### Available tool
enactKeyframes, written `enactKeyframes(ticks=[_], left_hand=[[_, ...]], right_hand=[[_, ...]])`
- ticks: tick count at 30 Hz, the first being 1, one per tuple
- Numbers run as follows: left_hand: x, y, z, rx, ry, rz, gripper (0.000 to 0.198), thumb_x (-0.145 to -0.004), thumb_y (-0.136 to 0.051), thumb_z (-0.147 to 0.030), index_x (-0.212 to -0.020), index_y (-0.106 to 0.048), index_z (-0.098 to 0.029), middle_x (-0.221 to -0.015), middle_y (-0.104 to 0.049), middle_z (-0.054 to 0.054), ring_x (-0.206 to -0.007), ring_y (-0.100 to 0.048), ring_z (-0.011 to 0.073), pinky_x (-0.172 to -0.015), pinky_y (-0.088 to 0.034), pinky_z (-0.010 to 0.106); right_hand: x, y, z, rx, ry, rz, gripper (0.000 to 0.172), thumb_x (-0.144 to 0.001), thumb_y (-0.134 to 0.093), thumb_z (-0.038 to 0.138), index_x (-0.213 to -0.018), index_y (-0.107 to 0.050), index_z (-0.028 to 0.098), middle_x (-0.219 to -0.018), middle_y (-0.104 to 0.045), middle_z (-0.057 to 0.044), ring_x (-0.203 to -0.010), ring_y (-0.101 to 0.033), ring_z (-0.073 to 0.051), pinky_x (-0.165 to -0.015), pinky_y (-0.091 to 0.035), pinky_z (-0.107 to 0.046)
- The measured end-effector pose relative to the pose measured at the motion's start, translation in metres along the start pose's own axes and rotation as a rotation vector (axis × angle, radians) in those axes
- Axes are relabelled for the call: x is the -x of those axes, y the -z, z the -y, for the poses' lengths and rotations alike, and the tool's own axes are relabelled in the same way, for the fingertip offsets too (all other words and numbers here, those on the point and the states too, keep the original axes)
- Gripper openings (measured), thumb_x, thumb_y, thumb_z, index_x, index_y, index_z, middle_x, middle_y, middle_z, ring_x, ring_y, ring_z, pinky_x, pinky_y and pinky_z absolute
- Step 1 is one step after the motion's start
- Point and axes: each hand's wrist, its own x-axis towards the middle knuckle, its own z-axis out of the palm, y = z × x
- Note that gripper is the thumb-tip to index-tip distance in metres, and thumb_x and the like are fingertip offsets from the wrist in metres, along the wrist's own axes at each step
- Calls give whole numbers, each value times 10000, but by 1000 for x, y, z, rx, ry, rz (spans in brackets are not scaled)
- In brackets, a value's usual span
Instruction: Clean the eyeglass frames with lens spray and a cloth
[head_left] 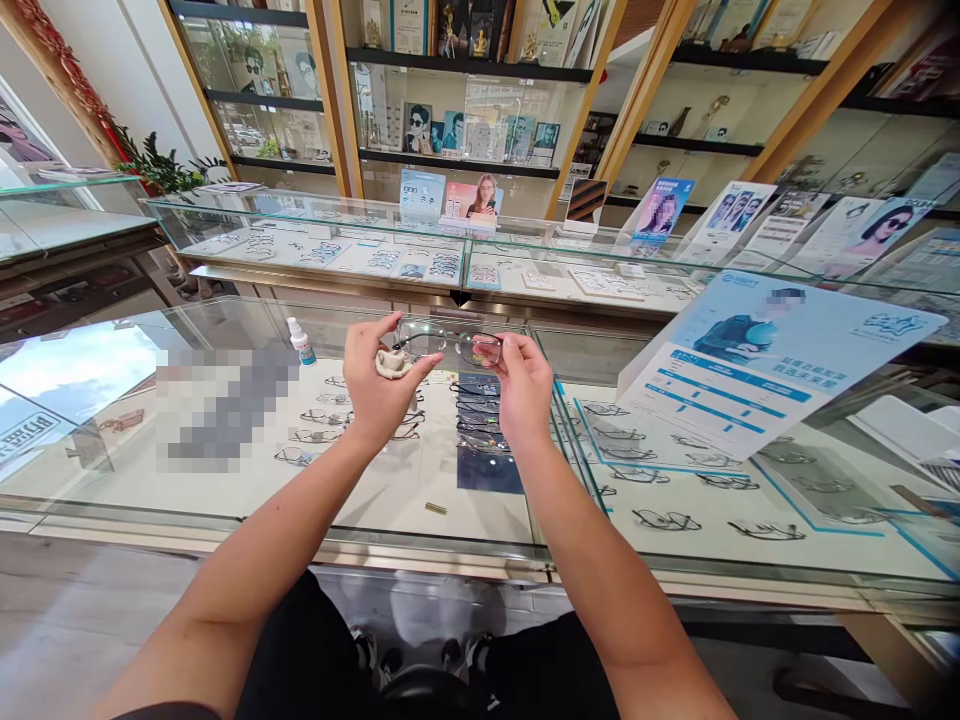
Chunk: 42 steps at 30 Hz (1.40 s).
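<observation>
The fingers of the left hand are parted in a loose pinch, thumb and index well apart at the tips, with a bunched beige cloth held between them and one side of the eyeglasses just at their tips; exactly where skin meets frame there, I cannot tell. The fingers of the right hand are nearly closed on the other side of the frame, beside the outer edge of the lens. The eyeglasses are thus held up between both hands, above the table. They look very light, with thin rims that would likely be springy yet easy to bend, and clear lenses that are probably smooth, slippery under bare skin and quick to smudge or scratch. The safest hold would be at the outer corners near the hinges, or across the bridge, with little pressure and no twisting; the cloth looks soft and limp, and should take a firm pinch without harm. Farther out, a white spray bottle stands beyond the left hand, a column of folded glasses lies on a dark mat below the right hand, and a large printed card leans off to the right
</observation>
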Motion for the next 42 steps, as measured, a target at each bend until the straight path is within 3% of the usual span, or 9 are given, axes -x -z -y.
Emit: enactKeyframes(ticks=[7, 13, 21, 27, 30, 33, 38, 42], left_hand=[[0, -1, 3, 119, 230, 118, 600, -830, -953, -536, -1322, -765, -250, -1230, -769, 80, -1159, -718, 264, -944, -555, 385], [1, -2, 5, 124, 271, 129, 610, -814, -951, -558, -1310, -771, -252, -1213, -774, 83, -1142, -727, 268, -922, -565, 382], [2, 0, -1, -41, 61, 3, 662, -838, -919, -643, -1329, -737, -238, -1159, -727, 84, -1054, -684, 252, -916, -572, 414], [1, 1, 0, -15, -119, -40, 647, -836, -963, -535, -1370, -720, -262, -1137, -711, 77, -1008, -645, 240, -862, -559, 392], [1, 1, 0, 0, -128, -33, 650, -836, -968, -515, -1381, -715, -267, -1154, -708, 79, -1032, -649, 243, -872, -557, 390], [0, 1, 0, 0, -73, -2, 642, -840, -961, -527, -1371, -721, -258, -1182, -726, 84, -1073, -673, 250, -877, -560, 387], [1, -1, 4, 87, 134, 106, 651, -857, -934, -562, -1393, -720, -261, -1324, -748, 105, -1215, -700, 276, -935, -572, 390], [2, -2, 6, 70, 168, 127, 690, -865, -908, -611, -1423, -701, -262, -1410, -726, 127, -1252, -702, 291, -968, -588, 409]], right_hand=[[5, -3, 11, 99, 256, -53, 374, -964, -748, 640, -991, -728, 267, -972, -851, -42, -921, -820, -229, -896, -641, -423], [8, -4, 14, 118, 269, -54, 344, -985, -726, 626, -997, -715, 282, -995, -833, -36, -949, -811, -230, -950, -649, -447], [6, -2, 7, 153, 171, -39, 289, -1016, -690, 563, -1016, -729, 277, -988, -838, -42, -927, -797, -226, -922, -620, -424], [1, 1, -2, 83, 102, -25, 306, -1000, -723, 560, -1022, -750, 255, -999, -866, -52, -936, -814, -230, -860, -582, -379], [1, 1, -1, 70, 106, -22, 334, -1000, -724, 585, -1034, -748, 254, -1022, -867, -57, -952, -820, -235, -864, -583, -378], [2, 0, 1, 91, 130, -32, 342, -1011, -705, 594, -1043, -741, 255, -1029, -862, -59, -972, -823, -243, -870, -597, -389], [8, -2, 10, 136, 270, -75, 296, -1007, -729, 562, -1020, -746, 266, -1004, -834, -50, -992, -819, -247, -934, -629, -426], [12, -5, 14, 143, 318, -85, 283, -1010, -728, 558, -1036, -741, 276, -1057, -824, -60, -1019, -816, -253, -999, -643, -463]])
